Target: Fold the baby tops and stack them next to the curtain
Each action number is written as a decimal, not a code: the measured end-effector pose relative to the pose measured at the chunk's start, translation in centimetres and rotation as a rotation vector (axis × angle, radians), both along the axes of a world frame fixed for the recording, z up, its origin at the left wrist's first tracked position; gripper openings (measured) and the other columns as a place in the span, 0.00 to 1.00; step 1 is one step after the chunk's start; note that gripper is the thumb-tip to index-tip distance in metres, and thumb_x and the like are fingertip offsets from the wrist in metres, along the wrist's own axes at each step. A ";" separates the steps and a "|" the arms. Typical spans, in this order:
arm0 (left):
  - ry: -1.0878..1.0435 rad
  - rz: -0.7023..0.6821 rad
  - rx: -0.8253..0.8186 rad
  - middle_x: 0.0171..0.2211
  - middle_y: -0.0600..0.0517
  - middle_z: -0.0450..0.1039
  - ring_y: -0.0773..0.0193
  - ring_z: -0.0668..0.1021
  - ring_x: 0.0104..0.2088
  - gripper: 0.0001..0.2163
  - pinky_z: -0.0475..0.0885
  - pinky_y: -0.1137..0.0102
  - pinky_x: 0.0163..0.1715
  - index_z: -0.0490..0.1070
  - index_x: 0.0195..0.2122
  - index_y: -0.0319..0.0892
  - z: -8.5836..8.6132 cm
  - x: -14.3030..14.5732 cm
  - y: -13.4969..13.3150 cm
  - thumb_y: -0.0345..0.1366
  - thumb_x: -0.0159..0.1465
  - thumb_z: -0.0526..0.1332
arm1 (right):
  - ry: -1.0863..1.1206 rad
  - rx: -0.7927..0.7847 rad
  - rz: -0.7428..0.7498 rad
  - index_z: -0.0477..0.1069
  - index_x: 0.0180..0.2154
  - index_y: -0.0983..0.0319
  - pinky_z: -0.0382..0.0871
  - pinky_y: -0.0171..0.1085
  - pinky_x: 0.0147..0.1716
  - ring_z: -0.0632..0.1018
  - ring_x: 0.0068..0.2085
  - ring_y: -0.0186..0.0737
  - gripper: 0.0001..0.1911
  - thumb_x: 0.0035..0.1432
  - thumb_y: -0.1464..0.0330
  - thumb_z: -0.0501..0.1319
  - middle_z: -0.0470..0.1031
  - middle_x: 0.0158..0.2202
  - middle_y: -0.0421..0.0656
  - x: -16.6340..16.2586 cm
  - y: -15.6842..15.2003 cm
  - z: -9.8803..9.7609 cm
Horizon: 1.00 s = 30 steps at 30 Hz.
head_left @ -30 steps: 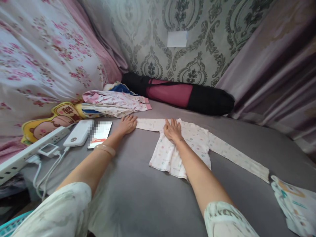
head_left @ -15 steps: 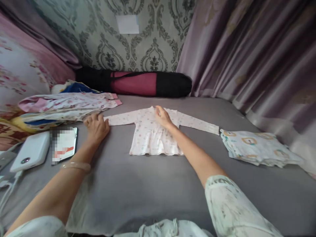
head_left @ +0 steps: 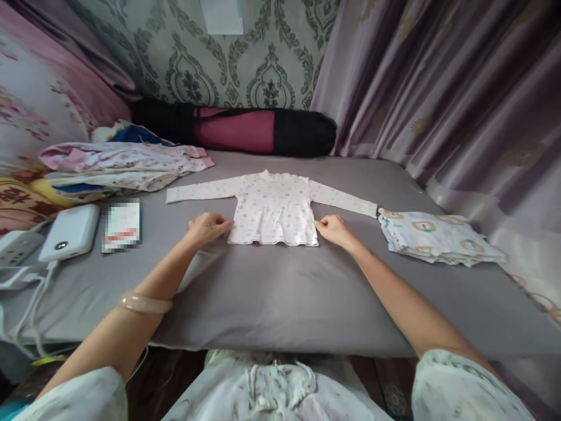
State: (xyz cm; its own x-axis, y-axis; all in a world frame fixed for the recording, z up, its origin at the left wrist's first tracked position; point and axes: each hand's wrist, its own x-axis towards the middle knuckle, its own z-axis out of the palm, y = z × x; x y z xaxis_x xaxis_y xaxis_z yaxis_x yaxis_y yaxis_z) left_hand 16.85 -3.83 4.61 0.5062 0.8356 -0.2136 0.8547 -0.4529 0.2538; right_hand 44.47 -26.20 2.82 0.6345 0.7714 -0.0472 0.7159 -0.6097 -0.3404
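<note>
A small long-sleeved shirt (head_left: 276,207), pale pink with a tiny print, lies spread on the grey sheet (head_left: 272,298), both sleeves stretched outward. Its collar points to the wall and its slightly wavy hem faces me. My left hand (head_left: 209,227) pinches the shirt's left side edge a little above the hem. On the opposite side edge, at about the same height, my right hand (head_left: 335,229) is closed on the cloth with thumb and fingers together. The tip of the right sleeve comes close to a folded white cloth with a lion print (head_left: 438,234).
Rumpled children's clothes (head_left: 127,161) are heaped at the left back. A white power bank (head_left: 70,233), a phone (head_left: 123,225) with a blurred screen and a power strip (head_left: 20,248) with cables lie at left. A black and maroon long bag (head_left: 236,130) lies along the wall.
My left hand has left the left sleeve's cuff and my right hand the collar area. Both have come down to the shirt's side edges near the hem. The view has tilted downward.
</note>
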 end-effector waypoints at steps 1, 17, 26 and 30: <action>0.013 -0.002 -0.008 0.38 0.46 0.80 0.49 0.78 0.43 0.20 0.66 0.61 0.44 0.78 0.37 0.44 0.0 0.0 -0.4 0.53 0.59 0.56 | 0.009 -0.022 0.002 0.71 0.21 0.61 0.52 0.32 0.23 0.70 0.25 0.34 0.19 0.58 0.58 0.56 0.69 0.20 0.40 -0.6 -0.3 0.2; -0.036 -0.072 -0.116 0.25 0.52 0.74 0.58 0.75 0.31 0.19 0.63 0.70 0.32 0.77 0.30 0.42 1.2 -1.3 -1.1 0.54 0.55 0.60 | 0.144 -0.157 0.068 0.61 0.16 0.60 0.47 0.33 0.21 0.59 0.19 0.29 0.20 0.52 0.55 0.58 0.53 0.15 0.34 -0.9 -1.6 0.7; 0.064 -0.139 0.029 0.31 0.48 0.77 0.52 0.77 0.38 0.15 0.66 0.63 0.40 0.75 0.30 0.44 0.5 -1.1 0.5 0.51 0.55 0.61 | 0.073 -0.294 0.126 0.67 0.19 0.61 0.54 0.33 0.24 0.69 0.23 0.35 0.20 0.55 0.54 0.57 0.64 0.18 0.38 -0.5 -1.7 2.1; -0.168 -0.349 0.265 0.41 0.44 0.76 0.51 0.76 0.45 0.13 0.68 0.60 0.46 0.73 0.40 0.43 -0.8 1.6 0.4 0.45 0.63 0.56 | -0.168 -0.222 0.070 0.75 0.38 0.61 0.65 0.38 0.39 0.77 0.42 0.47 0.16 0.62 0.57 0.55 0.78 0.38 0.50 -3.0 0.7 3.4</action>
State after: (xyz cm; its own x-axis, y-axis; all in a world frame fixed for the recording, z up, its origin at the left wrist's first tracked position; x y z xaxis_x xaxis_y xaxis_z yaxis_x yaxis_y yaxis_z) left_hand 18.46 -3.38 3.85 0.7760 0.6238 0.0932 0.5966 -0.7740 0.2122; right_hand 41.45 -25.49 6.26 0.5929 0.7965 -0.1184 0.7942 -0.6027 -0.0775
